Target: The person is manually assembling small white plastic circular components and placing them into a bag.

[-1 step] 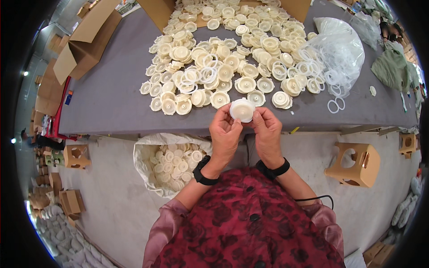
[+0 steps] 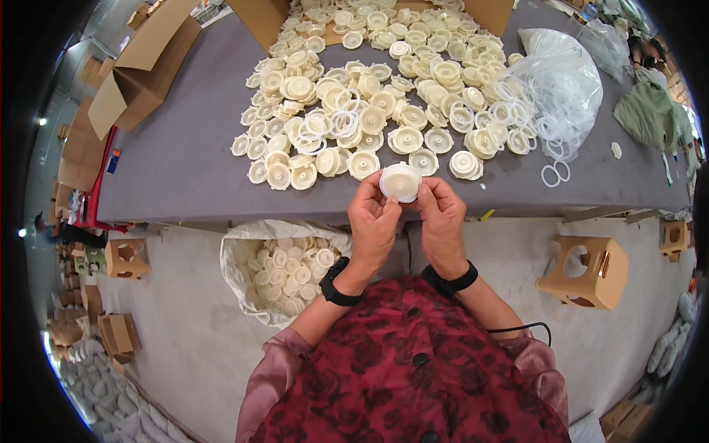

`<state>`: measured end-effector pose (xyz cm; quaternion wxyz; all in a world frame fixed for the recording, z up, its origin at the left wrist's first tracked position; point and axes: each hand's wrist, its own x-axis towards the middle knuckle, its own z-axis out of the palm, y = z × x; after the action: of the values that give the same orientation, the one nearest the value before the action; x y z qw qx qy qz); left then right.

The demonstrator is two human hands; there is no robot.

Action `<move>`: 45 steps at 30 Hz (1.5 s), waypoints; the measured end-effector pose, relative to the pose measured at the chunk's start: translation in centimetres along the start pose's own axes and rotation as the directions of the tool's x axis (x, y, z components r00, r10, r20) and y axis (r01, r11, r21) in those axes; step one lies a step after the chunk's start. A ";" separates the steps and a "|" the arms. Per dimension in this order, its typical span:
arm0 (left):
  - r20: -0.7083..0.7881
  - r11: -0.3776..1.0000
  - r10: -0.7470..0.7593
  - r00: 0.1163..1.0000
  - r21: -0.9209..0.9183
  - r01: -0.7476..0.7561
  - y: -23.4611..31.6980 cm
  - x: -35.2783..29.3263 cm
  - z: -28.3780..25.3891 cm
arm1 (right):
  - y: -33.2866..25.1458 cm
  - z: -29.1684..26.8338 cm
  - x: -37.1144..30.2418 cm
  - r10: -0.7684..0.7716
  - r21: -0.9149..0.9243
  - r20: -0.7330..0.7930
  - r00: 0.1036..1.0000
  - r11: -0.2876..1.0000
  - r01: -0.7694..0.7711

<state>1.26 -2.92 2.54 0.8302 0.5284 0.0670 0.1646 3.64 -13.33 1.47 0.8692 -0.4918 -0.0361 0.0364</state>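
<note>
Cap (image 2: 400,181), round, cream, 1: pinched at its rim between left hand (image 2: 373,219) and right hand (image 2: 442,219), at the near edge of the counter (image 2: 192,148). Loose caps (image 2: 373,118), many, heaped toward the far edge; clear bag (image 2: 572,81), 1, with white rings (image 2: 511,112), toward the right end. Open white sack (image 2: 233,269) of similar pieces, 1, on the floor (image 2: 185,325).
</note>
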 end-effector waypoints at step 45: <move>0.135 0.745 0.344 0.929 0.563 -0.357 -0.3 0.5 -3.6 | 0.1 -1.8 0.0 0.020 -0.166 0.195 0.981 0.986 0.013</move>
<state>0.72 0.21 0.69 0.5851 0.7599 0.0039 0.2832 3.81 -14.79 0.48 0.8171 -0.5569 -0.1234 0.0831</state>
